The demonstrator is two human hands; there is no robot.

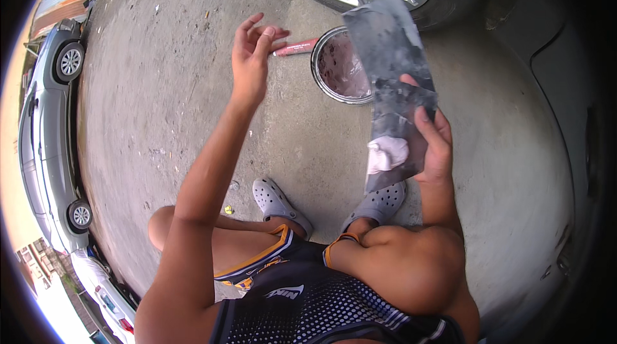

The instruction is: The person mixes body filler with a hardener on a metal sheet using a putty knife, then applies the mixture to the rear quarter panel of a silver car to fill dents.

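– What does the right hand (432, 145) hold?
– One flat grey board (392, 74) with one pale lump of putty (387, 153), pinched tight, just beside the one open tin (339, 64).
– And the left hand (252, 55)?
– Open and empty, left of the tin.
– Trouble?
– The board could tip, and the putty might slide off.

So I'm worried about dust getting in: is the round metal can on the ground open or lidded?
Open. The round metal can shows its bare rim and pinkish paste inside; no lid on it.
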